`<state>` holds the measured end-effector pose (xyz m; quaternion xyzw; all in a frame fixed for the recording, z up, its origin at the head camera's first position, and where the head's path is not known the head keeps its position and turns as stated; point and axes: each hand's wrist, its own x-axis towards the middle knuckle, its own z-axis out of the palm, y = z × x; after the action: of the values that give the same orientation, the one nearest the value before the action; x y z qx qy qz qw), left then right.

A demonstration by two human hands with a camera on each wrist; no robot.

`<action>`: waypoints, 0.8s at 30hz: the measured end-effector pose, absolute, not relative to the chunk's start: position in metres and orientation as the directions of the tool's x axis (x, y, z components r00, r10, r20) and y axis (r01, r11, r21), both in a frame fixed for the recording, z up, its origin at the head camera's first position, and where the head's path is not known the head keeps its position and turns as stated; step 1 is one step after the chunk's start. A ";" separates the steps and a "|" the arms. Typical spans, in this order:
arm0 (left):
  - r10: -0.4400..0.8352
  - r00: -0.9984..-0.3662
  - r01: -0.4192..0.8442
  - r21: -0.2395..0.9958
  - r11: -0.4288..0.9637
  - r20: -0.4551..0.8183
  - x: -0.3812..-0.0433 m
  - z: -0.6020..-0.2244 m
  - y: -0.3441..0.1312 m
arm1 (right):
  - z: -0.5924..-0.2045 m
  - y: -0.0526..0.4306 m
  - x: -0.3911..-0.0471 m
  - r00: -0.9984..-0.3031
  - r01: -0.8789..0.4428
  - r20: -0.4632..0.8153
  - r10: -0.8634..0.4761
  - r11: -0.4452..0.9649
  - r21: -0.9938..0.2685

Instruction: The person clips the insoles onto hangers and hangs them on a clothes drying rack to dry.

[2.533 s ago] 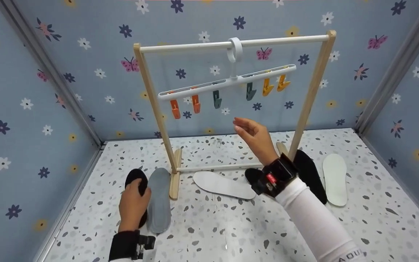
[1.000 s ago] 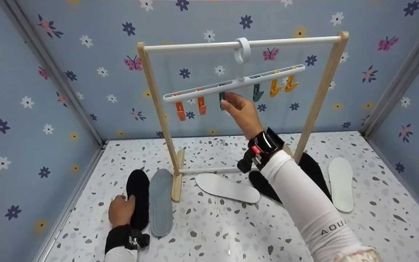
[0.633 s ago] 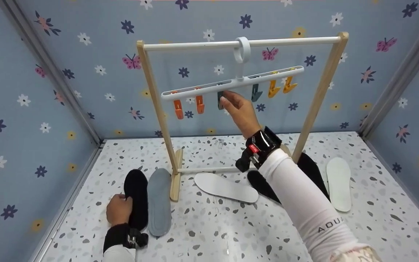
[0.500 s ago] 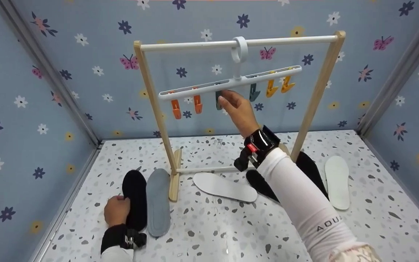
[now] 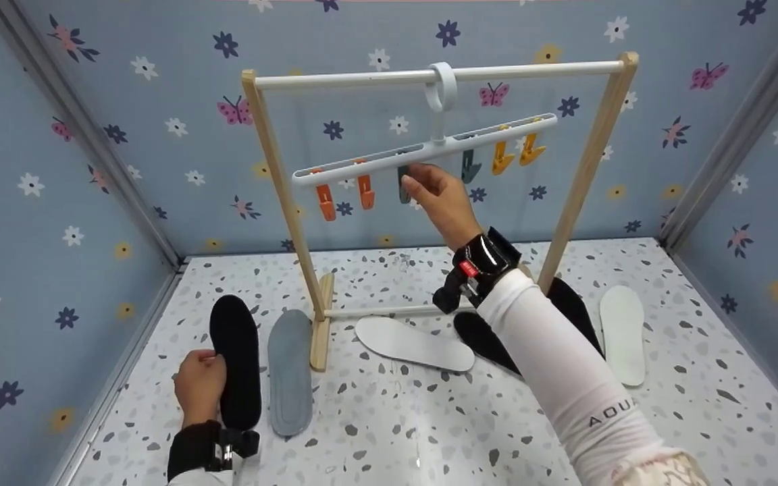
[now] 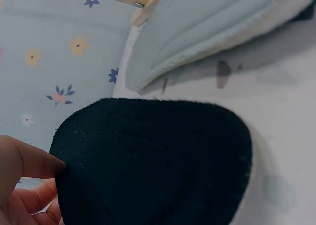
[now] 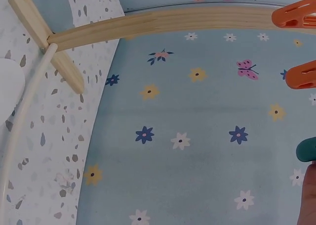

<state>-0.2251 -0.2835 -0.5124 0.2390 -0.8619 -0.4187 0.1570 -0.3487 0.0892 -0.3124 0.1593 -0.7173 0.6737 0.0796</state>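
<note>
The left hand (image 5: 200, 385) pinches low down; the right arm (image 5: 554, 358) reaches up and forward, the right hand (image 5: 443, 201) apparently pinching too.

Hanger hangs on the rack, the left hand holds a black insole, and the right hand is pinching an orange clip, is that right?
Not quite: the clip that the right hand pinches is green, not orange, as the head view shows. The hanger does hang on the rack, and the left hand does hold a black insole.
</note>
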 end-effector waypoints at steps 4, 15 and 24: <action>-0.545 -0.826 -0.224 0.802 0.554 0.145 -0.226 -0.497 -0.276 | -0.311 0.087 -0.348 -0.934 -0.343 0.337 -0.121 0.033 -0.939; -0.459 -0.819 0.003 0.802 0.598 0.345 -0.231 -0.457 -0.229 | -0.310 0.087 -0.346 -0.925 -0.362 0.361 -0.115 -0.012 -0.932; -0.315 -0.889 0.080 0.792 0.606 0.331 -0.233 -0.451 -0.190 | -0.311 0.086 -0.344 -0.916 -0.385 0.386 -0.107 -0.030 -0.922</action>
<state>-0.2333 -0.1903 -0.4507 0.0678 -0.8673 -0.4388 0.2251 -0.3440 0.0860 -0.3112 0.1785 -0.6893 0.6950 0.0999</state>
